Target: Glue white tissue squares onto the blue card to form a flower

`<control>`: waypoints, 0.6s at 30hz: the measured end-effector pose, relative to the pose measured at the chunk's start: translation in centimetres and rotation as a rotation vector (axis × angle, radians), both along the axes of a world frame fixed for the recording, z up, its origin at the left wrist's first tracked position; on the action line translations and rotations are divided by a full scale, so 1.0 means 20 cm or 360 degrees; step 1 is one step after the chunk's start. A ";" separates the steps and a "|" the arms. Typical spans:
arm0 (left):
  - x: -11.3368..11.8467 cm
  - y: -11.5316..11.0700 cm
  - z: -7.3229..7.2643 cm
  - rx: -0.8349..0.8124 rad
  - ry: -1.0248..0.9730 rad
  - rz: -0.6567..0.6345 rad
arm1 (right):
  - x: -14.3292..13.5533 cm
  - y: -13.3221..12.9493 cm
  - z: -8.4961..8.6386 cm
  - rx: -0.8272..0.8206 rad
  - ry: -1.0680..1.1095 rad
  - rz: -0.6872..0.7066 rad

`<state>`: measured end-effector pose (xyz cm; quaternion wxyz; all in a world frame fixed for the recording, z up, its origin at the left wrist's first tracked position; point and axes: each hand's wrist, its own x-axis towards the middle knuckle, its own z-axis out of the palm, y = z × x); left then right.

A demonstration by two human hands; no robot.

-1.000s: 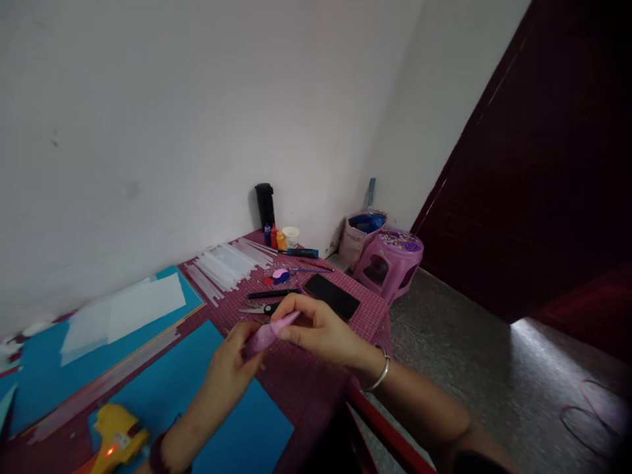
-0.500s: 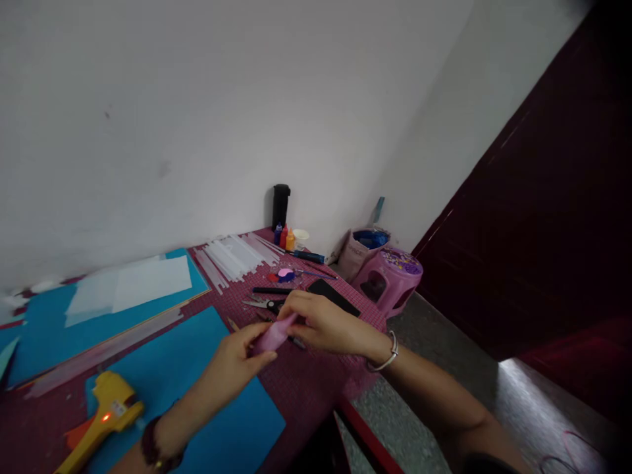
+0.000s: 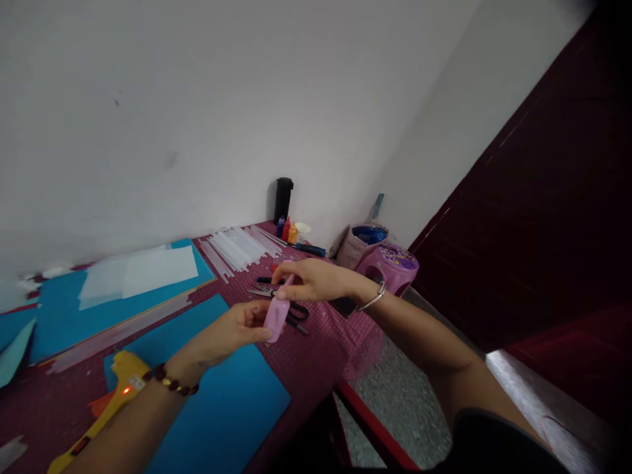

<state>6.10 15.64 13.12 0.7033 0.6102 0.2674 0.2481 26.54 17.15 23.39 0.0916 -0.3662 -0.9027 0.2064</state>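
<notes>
Between my two hands is a small pink plastic object (image 3: 276, 320), long and smooth with a narrower upper end. I cannot make out its exact kind. My left hand (image 3: 241, 329) grips the lower, wider end between thumb and fingers. At the upper end, the thumb and fingers of my right hand (image 3: 313, 282) pinch the narrow part. Just behind and below lie black-handled scissors (image 3: 299, 311), partly hidden by the object and my right hand. Beneath my left forearm, a yellow hot glue gun (image 3: 129, 375) with a lit red light rests on a blue sheet (image 3: 222, 395).
White strips (image 3: 239, 247) lie at the table's back, near small paint bottles (image 3: 286, 228) and a black flask (image 3: 283, 199). White sheets (image 3: 160, 271) cover another blue board (image 3: 59, 329). Right of the table stand a pink stool (image 3: 395, 263) and a bag (image 3: 350, 247).
Both hands have risen slightly with the pink object, which is now tilted more upright and shows more of its surface. My right hand has moved up, and the scissor handles are more visible.
</notes>
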 end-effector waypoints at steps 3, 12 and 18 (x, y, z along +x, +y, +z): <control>-0.01 0.00 0.03 0.0009 -0.0005 -0.0003 | -0.01 0.02 0.02 -0.0136 0.0045 0.0085; -0.04 -0.01 0.00 0.0036 -0.0039 0.0034 | -0.06 0.01 0.00 -0.0106 0.0020 0.0099; -0.08 -0.02 -0.02 0.0057 -0.0063 0.0025 | -0.07 0.04 -0.08 -0.0065 0.0055 -0.0101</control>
